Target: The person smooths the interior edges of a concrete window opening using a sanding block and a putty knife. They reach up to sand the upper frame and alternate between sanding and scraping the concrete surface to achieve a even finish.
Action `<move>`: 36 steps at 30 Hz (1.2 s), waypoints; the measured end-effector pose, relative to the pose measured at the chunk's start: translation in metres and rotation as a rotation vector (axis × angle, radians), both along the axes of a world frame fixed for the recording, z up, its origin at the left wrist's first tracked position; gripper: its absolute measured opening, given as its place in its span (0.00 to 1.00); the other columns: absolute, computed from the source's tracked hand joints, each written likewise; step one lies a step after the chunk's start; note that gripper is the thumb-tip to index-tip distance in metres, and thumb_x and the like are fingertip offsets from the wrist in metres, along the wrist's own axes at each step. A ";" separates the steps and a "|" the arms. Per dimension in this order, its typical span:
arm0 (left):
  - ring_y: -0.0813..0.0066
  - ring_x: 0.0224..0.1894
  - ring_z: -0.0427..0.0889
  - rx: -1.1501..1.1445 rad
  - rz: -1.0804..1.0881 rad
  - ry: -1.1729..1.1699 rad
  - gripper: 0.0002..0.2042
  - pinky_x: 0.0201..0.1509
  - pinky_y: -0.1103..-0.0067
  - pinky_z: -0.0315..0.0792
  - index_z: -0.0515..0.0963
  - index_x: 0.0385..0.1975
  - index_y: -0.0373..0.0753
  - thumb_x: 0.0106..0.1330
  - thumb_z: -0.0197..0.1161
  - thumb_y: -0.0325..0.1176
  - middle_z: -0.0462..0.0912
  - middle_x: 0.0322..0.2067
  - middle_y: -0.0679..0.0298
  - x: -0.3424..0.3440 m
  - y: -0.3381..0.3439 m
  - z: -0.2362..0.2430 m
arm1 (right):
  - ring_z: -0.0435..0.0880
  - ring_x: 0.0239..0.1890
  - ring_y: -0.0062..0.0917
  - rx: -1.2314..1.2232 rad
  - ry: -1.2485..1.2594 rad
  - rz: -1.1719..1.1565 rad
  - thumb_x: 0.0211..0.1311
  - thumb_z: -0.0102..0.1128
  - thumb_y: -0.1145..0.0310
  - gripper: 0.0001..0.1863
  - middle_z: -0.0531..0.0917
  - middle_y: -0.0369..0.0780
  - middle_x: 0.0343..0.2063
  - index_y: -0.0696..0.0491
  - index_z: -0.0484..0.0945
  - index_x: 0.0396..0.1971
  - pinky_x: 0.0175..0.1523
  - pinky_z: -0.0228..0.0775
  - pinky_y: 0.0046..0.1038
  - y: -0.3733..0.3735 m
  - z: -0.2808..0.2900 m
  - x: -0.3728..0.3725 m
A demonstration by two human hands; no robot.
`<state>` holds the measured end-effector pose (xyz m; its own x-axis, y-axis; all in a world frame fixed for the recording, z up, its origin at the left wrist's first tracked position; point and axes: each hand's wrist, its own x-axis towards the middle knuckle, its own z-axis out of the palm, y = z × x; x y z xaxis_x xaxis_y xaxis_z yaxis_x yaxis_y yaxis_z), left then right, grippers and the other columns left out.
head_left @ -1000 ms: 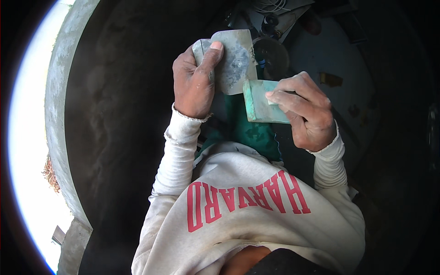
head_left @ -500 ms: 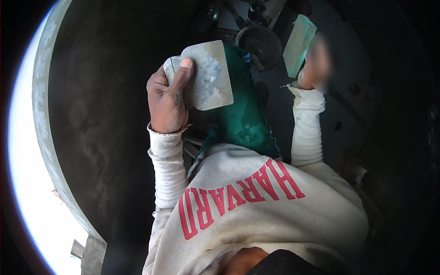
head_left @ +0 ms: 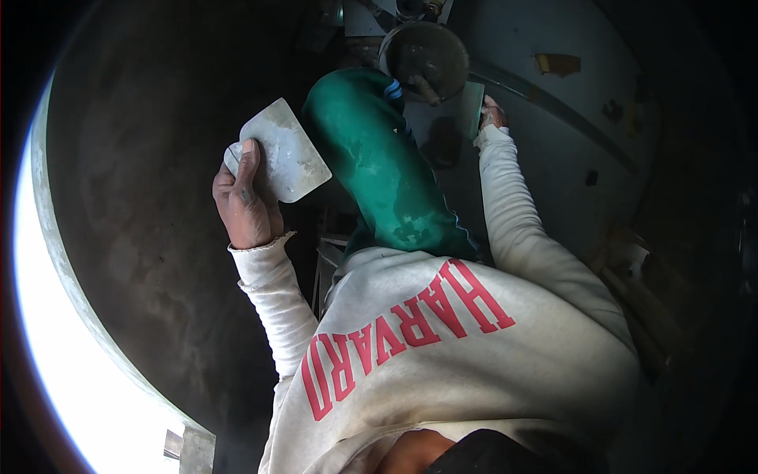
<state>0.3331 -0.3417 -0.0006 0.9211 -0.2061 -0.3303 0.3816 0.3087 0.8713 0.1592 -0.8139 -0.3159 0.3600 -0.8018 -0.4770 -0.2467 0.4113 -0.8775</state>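
Note:
My left hand [head_left: 245,205] is closed on a flat grey plate [head_left: 290,154] with rounded corners and whitish smears on its face, the thumb pressed on top near one end. The plate is held up left of my green-trousered knee [head_left: 347,103]. Out to the right, my right hand [head_left: 495,114] grips a flat, pale green rectangular piece [head_left: 471,109], seen nearly edge-on; its exact kind does not show. That piece is beside the lower right rim of a round bucket [head_left: 384,57]. A short handle-like stick [head_left: 427,90] leans inside the bucket.
Beyond the bucket, a pale board [head_left: 362,22] carries dark tools and small containers. A long curved strip [head_left: 553,107] runs along the floor at the right, near a brownish scrap [head_left: 558,64]. At the left, a dark wall [head_left: 150,237] borders a bright opening.
My left hand and its plate have moved left and lower, and the plate has tilted. My right hand has brought the green piece left and down, close to the bucket. The view has shifted.

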 end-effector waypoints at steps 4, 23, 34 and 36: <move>0.77 0.39 0.84 0.000 0.038 -0.031 0.10 0.47 0.78 0.77 0.81 0.43 0.33 0.74 0.63 0.35 0.85 0.39 0.64 0.004 0.005 0.012 | 0.85 0.49 0.33 -0.318 0.091 0.241 0.68 0.52 0.61 0.22 0.88 0.42 0.47 0.57 0.85 0.53 0.58 0.75 0.34 -0.032 -0.024 0.010; 0.69 0.40 0.86 -0.200 0.247 0.186 0.12 0.49 0.73 0.80 0.78 0.44 0.30 0.68 0.66 0.32 0.85 0.39 0.59 -0.004 0.002 -0.033 | 0.81 0.57 0.29 -0.382 -0.872 0.515 0.68 0.58 0.77 0.20 0.81 0.49 0.55 0.69 0.73 0.58 0.64 0.71 0.30 0.197 0.361 0.204; 0.66 0.43 0.85 -0.158 0.356 0.246 0.12 0.50 0.70 0.79 0.77 0.44 0.30 0.67 0.66 0.30 0.83 0.41 0.60 -0.011 0.010 -0.037 | 0.83 0.34 0.24 -0.916 -1.023 0.470 0.59 0.61 0.79 0.12 0.82 0.39 0.35 0.58 0.82 0.44 0.41 0.76 0.25 0.277 0.453 0.376; 0.67 0.43 0.84 -0.150 0.353 0.261 0.11 0.49 0.70 0.79 0.78 0.44 0.30 0.67 0.66 0.30 0.82 0.40 0.60 -0.013 0.009 -0.040 | 0.83 0.34 0.25 -1.014 -0.988 0.407 0.58 0.61 0.79 0.12 0.82 0.40 0.35 0.58 0.82 0.43 0.42 0.76 0.27 0.278 0.440 0.391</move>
<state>0.3201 -0.3330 -0.0401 0.8337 0.0423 -0.5507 0.4307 0.5745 0.6961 0.5505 -0.5355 0.1246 0.4754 -0.4019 0.7826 0.6653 -0.4178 -0.6187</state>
